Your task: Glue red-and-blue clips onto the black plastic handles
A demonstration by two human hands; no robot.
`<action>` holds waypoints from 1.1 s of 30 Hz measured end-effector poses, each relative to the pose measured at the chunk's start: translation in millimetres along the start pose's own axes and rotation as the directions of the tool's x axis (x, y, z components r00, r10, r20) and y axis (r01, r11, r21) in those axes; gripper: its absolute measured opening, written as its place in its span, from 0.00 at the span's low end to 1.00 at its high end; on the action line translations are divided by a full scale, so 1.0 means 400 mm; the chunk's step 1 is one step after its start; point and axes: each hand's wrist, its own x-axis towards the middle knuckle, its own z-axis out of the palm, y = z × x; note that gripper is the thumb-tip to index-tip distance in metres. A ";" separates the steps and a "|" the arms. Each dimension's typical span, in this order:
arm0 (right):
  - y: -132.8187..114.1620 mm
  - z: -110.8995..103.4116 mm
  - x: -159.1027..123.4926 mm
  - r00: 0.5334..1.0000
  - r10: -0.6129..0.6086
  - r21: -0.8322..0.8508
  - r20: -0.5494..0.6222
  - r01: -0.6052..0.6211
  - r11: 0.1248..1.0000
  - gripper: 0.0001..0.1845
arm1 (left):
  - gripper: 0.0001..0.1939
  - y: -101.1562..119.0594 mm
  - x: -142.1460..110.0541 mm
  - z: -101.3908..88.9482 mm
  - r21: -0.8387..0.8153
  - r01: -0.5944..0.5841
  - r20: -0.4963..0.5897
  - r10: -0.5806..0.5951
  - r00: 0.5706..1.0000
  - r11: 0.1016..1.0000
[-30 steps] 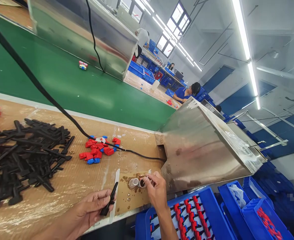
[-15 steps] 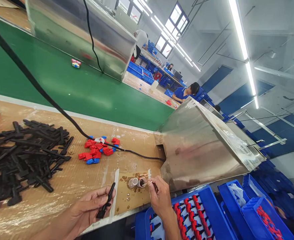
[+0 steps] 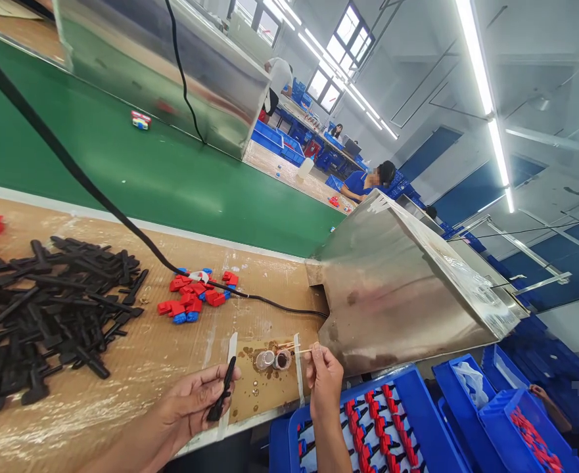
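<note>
Pinched in the left hand (image 3: 198, 394), a slim matte-black bar (image 3: 229, 384) tilts near the edge of the brown bench (image 3: 269, 328), partly hidden by fingers. The right hand (image 3: 326, 376) pinches a thin pale stick (image 3: 305, 351), its tip hard to make out beside a clear round cup (image 3: 282, 359) with dark contents. Bare bench separates cup from angular red-and-blue parts (image 3: 190, 300).

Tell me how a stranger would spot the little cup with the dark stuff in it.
Find the big shiny metal box beyond the right hand, then the stained brown patch between two white tape strips. There, nearer that hand, stands the dark-filled cup, unlike the paler cup beside it.
</note>
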 end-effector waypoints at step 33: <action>-0.106 0.051 -0.262 0.828 -0.521 -0.129 0.207 0.551 0.824 0.16 | 0.21 -0.005 -0.024 0.090 -0.081 -0.012 0.092 0.020 0.996 0.997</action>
